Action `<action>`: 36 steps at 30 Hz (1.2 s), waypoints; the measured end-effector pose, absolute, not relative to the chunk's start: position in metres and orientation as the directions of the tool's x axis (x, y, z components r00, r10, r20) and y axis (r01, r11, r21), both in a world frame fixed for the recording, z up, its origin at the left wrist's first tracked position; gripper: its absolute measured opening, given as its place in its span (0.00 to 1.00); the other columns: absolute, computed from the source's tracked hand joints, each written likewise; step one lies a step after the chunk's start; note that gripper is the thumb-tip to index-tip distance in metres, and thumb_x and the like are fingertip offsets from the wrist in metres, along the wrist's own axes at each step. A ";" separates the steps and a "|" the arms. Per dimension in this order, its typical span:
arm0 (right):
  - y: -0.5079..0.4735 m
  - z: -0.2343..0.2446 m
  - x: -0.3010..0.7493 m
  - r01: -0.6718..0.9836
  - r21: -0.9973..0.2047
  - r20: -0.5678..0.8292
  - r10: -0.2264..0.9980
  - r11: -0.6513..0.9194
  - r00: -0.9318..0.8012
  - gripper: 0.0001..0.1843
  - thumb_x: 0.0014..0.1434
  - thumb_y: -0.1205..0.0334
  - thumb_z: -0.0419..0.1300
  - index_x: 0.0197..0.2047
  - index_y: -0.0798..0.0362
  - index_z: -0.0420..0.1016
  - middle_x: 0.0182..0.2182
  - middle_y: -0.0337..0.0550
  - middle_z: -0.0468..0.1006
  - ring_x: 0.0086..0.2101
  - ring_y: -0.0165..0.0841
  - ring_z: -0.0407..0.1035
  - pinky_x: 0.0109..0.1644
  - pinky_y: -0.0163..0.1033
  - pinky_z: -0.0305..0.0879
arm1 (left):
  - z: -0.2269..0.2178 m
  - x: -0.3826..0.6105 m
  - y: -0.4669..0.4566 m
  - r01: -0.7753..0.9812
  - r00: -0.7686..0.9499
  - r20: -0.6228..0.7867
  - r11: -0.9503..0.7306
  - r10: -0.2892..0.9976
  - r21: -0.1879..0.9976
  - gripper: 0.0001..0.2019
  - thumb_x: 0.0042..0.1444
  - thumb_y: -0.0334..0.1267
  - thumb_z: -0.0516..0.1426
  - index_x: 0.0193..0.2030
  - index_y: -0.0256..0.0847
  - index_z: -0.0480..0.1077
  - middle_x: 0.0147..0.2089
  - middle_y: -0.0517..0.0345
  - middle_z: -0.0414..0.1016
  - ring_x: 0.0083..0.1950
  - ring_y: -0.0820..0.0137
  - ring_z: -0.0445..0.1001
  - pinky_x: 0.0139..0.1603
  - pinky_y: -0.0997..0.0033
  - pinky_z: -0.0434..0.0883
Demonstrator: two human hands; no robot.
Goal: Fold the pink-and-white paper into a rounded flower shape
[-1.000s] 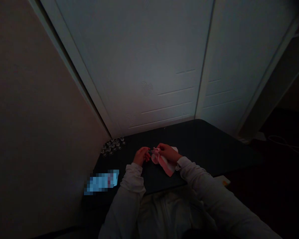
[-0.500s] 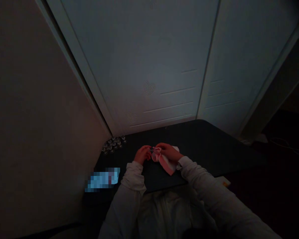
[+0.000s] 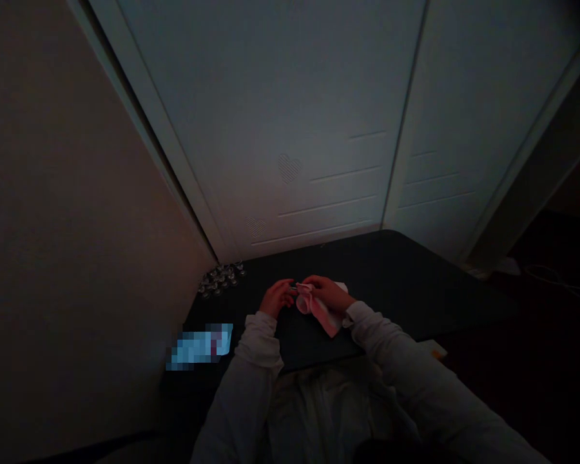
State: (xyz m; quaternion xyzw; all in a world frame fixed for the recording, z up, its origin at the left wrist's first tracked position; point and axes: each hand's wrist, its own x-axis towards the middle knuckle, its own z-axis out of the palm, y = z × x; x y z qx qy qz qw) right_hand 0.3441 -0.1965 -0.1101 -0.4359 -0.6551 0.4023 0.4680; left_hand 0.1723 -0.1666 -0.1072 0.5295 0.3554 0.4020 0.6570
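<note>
In dim light my two hands meet over a dark table (image 3: pixel 396 270). My right hand (image 3: pixel 327 293) is closed on a pink and white cloth (image 3: pixel 319 312) that hangs down toward me. My left hand (image 3: pixel 276 298) is pinched at the cloth's upper end, against a small thing I cannot make out. Both of my sleeves are pale.
A cluster of several small shiny objects (image 3: pixel 221 280) sits at the table's back left corner. A blurred bluish patch (image 3: pixel 200 347) lies at the left edge. White cabinet doors (image 3: pixel 319 129) stand behind the table, a wall at left, and a cable (image 3: pixel 555 283) lies at right.
Both hands have stayed together at the cloth, with only slight shifts of the fingers. The view has drifted a little.
</note>
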 end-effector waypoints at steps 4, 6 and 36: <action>-0.196 -0.111 0.344 0.151 -0.946 0.259 0.950 0.286 -0.173 0.14 0.47 0.57 0.54 0.35 0.56 0.68 0.30 0.40 0.70 0.32 0.29 0.63 0.38 0.34 0.58 | -0.112 0.173 -0.163 -0.118 0.372 -0.040 0.090 0.927 0.989 0.21 0.44 0.49 0.53 0.39 0.34 0.62 0.22 0.58 0.68 0.17 0.77 0.64 0.16 0.78 0.58; -0.196 -0.112 0.343 0.151 -0.948 0.256 0.952 0.281 -0.170 0.14 0.46 0.57 0.55 0.35 0.56 0.69 0.30 0.40 0.71 0.32 0.29 0.64 0.37 0.34 0.58 | -0.112 0.174 -0.162 -0.076 0.361 -0.042 0.075 0.932 0.994 0.21 0.45 0.52 0.51 0.38 0.34 0.62 0.20 0.59 0.66 0.15 0.78 0.62 0.15 0.78 0.57; -0.199 -0.111 0.344 0.202 -0.942 0.233 0.955 0.268 -0.183 0.14 0.47 0.57 0.54 0.36 0.56 0.69 0.31 0.41 0.71 0.33 0.31 0.64 0.39 0.36 0.58 | -0.112 0.172 -0.165 -0.097 0.410 -0.048 0.096 0.911 0.991 0.13 0.44 0.40 0.53 0.36 0.35 0.64 0.22 0.59 0.67 0.17 0.77 0.65 0.16 0.78 0.59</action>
